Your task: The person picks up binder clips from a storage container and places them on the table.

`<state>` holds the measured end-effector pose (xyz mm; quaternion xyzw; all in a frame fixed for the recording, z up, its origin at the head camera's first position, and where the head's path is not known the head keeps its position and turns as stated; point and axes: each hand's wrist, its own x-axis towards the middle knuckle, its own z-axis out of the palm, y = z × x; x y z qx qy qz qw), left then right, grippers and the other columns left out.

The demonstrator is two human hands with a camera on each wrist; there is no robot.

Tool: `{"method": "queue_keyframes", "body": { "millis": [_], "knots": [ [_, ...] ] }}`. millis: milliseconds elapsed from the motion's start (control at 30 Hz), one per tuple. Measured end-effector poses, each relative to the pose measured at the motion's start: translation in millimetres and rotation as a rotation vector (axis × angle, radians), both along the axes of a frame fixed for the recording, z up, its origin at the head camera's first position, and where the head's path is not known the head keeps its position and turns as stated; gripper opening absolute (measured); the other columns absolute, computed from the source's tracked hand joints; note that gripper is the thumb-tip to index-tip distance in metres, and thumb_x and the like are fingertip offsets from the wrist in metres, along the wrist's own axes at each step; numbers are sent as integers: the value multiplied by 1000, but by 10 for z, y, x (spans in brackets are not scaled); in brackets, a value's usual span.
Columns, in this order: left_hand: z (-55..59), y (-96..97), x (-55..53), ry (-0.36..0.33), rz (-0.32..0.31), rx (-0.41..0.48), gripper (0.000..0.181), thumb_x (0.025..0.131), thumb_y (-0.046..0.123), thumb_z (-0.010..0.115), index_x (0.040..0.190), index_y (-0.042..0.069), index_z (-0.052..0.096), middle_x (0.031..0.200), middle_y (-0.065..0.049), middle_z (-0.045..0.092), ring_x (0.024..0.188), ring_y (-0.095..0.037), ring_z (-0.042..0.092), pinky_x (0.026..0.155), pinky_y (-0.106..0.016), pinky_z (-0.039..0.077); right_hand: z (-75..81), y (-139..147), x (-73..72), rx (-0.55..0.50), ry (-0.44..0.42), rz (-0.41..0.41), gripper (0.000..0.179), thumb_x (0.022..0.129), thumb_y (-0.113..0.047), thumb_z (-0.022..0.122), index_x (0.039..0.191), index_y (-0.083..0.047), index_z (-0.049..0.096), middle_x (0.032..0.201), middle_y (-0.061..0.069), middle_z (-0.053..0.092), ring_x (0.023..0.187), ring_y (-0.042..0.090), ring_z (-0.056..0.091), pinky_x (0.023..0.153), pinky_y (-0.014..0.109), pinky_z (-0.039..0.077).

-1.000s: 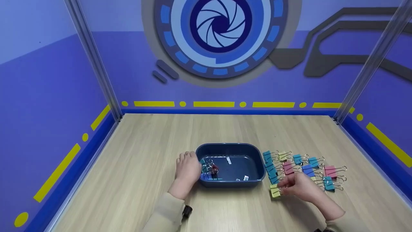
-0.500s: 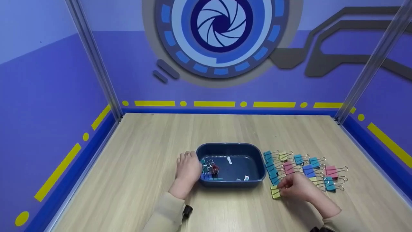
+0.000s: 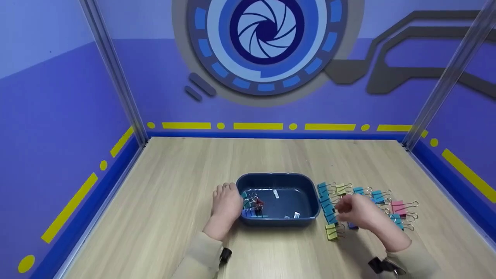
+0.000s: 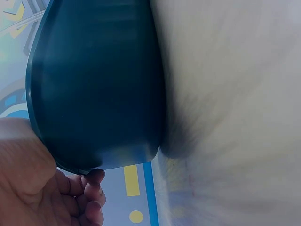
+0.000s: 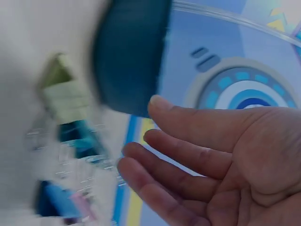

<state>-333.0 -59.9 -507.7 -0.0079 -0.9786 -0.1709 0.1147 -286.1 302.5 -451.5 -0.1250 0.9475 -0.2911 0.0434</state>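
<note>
In the head view a dark blue plastic tub (image 3: 277,221) stands on the table, holding a few binder clips (image 3: 259,204) at its left end. My left hand (image 3: 228,202) grips its left rim; the left wrist view shows curled fingertips (image 4: 95,176) by the tub's outer wall, the thumb hidden. To the right of the tub, my right hand (image 3: 359,212) hovers over rows of coloured binder clips, covering several. Its fingers are loosely bent and hold nothing, as the right wrist view shows. A yellow binder clip (image 3: 331,232) lies at the near end of a column of teal clips (image 3: 326,203).
Farther right lie a pink clip (image 3: 398,208) and a teal clip (image 3: 396,220), handles pointing right. White labels (image 3: 296,215) show on the tub floor. Printed blue panels (image 3: 267,112) wall in the table (image 3: 186,162) at the back and both sides.
My right hand has let go of the yellow binder clip and moved up and away over the other clips. The yellow clip stays at the column's near end; my left hand and the tub are still.
</note>
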Motion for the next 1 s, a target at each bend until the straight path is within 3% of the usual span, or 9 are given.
{"method": "queue_keyframes", "body": {
  "millis": [233,600,1000],
  "knots": [
    [-16,-6,2,21,-3,8,26,93,16,63,109,-5,62,105,-20,65,100,-36,56,87,-47,44,161,-379,-254,-38,24,35,16,86,-12,78,99,-3,75,94,8,77,85,18,71,76,39,58],
    [-9,10,3,40,-6,9,24,93,15,62,108,-5,63,103,-19,65,100,-36,57,87,-47,44,123,-1044,-675,-118,26,194,20,87,-10,76,105,-1,76,98,11,78,84,15,70,75,32,57],
    [-24,-20,12,58,-20,-1,21,92,15,61,104,-3,63,103,-19,65,99,-36,57,85,-47,45,-128,-1698,-749,12,87,429,22,93,-7,71,114,-9,76,100,7,78,89,17,74,78,38,60]
  ]
}}
